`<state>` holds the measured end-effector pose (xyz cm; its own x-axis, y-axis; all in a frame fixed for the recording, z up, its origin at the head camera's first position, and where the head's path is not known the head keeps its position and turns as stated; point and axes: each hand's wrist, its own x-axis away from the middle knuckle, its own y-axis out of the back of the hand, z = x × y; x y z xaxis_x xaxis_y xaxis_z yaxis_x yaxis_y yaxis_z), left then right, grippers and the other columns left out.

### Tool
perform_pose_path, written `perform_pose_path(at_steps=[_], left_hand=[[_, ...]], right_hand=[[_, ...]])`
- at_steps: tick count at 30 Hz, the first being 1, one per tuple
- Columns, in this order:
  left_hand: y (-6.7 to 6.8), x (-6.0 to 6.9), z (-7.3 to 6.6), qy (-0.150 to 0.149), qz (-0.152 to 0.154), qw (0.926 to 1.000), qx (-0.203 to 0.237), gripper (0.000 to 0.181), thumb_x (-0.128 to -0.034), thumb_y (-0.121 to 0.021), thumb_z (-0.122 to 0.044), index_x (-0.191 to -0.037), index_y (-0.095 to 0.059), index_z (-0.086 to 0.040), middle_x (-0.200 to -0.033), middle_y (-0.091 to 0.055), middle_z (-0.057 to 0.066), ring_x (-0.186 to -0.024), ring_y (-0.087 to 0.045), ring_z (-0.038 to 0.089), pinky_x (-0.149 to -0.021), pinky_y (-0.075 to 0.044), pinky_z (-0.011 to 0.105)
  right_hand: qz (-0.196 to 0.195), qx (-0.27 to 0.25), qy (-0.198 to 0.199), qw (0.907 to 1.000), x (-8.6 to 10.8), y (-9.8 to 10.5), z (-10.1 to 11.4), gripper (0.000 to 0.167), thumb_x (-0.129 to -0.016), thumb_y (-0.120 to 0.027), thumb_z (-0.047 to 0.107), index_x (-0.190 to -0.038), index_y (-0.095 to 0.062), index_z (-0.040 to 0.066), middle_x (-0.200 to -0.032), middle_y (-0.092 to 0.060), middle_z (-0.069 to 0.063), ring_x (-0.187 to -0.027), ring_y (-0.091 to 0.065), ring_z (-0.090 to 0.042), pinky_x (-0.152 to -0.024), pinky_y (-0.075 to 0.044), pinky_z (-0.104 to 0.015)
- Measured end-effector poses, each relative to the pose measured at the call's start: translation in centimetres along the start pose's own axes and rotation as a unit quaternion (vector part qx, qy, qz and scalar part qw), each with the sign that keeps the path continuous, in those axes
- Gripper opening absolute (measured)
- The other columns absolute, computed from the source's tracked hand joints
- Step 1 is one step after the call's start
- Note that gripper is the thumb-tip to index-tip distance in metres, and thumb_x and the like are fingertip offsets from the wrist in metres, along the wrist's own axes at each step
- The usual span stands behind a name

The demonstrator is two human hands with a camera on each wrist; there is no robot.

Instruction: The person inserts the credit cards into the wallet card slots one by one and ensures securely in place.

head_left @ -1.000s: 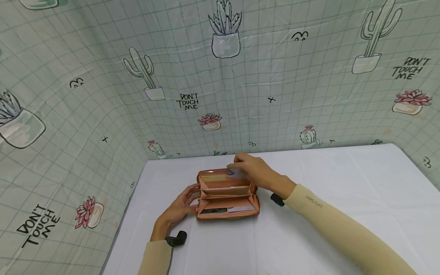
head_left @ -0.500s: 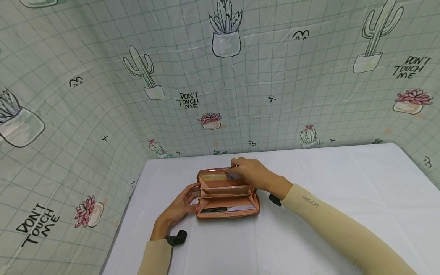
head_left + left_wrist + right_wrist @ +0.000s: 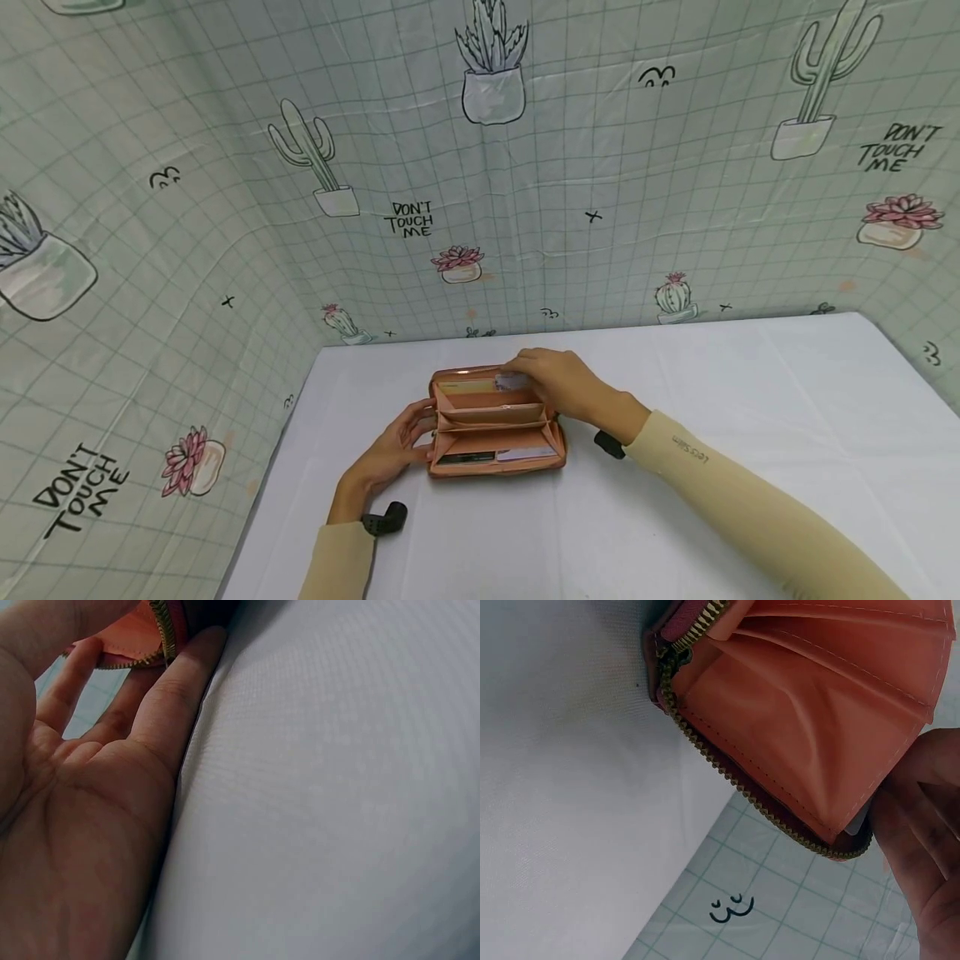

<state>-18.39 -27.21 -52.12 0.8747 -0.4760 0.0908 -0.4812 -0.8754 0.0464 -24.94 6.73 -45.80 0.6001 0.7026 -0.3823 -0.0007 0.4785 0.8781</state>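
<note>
An orange zip-around wallet (image 3: 491, 439) stands unzipped on the table, its pleated compartments fanned apart. At its left end is my left hand (image 3: 390, 448), holding that side between thumb and fingers; the left wrist view shows the fingers along the zipper edge. My right hand (image 3: 566, 383) is at the far right wall, with its fingers over the top edge at a pale card (image 3: 513, 382). The thumb is hidden. Left of that card sits a yellowish card (image 3: 467, 387) in the same wall. The near wall holds a dark card (image 3: 467, 458) and a whitish card (image 3: 523, 454).
A white cloth covers the table (image 3: 720, 467). Behind and to the left rises a gridded curtain (image 3: 540, 183) printed with cacti. Black wrist devices (image 3: 386, 519) are worn on both arms. A brass zipper (image 3: 739, 787) runs round the wallet's rim.
My right hand has lowered at the wallet's far wall, and the pale card has gone down with it. Its fingers now lie flatter over the edge. The left hand and wallet stay in place.
</note>
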Motion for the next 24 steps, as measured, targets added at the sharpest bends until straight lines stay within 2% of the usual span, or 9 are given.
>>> perform_pose_path(at_steps=[8,17,24], left_hand=[[0.16,-0.07,0.24,0.009,-0.005,0.9999,-0.01,0.087,-0.0918,-0.072,0.01,-0.164,-0.025,0.001,-0.161,-0.032,0.027,-0.131,-0.054,0.002,-0.103,-0.049,0.02],[0.08,-0.03,0.27,0.004,-0.002,1.0,0.0,0.088,-0.0919,-0.073,0.01,-0.164,-0.023,0.002,-0.162,-0.03,0.03,-0.131,-0.054,0.002,-0.104,-0.048,0.02],[0.15,-0.08,0.28,0.001,-0.002,0.9999,-0.011,0.085,-0.093,-0.072,0.009,-0.164,-0.025,0.001,-0.16,-0.034,0.026,-0.132,-0.054,0.002,-0.103,-0.049,0.02]], right_hand=[[0.012,-0.022,-0.005,0.9997,0.26,0.0,-0.09,0.028,-0.099,-0.071,0.0,-0.123,-0.076,0.012,-0.116,-0.075,-0.001,-0.11,-0.072,-0.021,-0.088,-0.061,-0.04],[0.027,-0.03,-0.036,0.9986,0.54,0.05,0.04,0.028,-0.101,-0.07,0.006,-0.128,-0.074,0.013,-0.119,-0.074,-0.002,-0.111,-0.071,-0.02,-0.087,-0.06,-0.041],[0.036,-0.049,-0.048,0.997,0.39,0.42,0.16,0.027,-0.1,-0.07,0.003,-0.126,-0.073,0.008,-0.123,-0.075,-0.007,-0.113,-0.072,-0.025,-0.092,-0.059,-0.045]])
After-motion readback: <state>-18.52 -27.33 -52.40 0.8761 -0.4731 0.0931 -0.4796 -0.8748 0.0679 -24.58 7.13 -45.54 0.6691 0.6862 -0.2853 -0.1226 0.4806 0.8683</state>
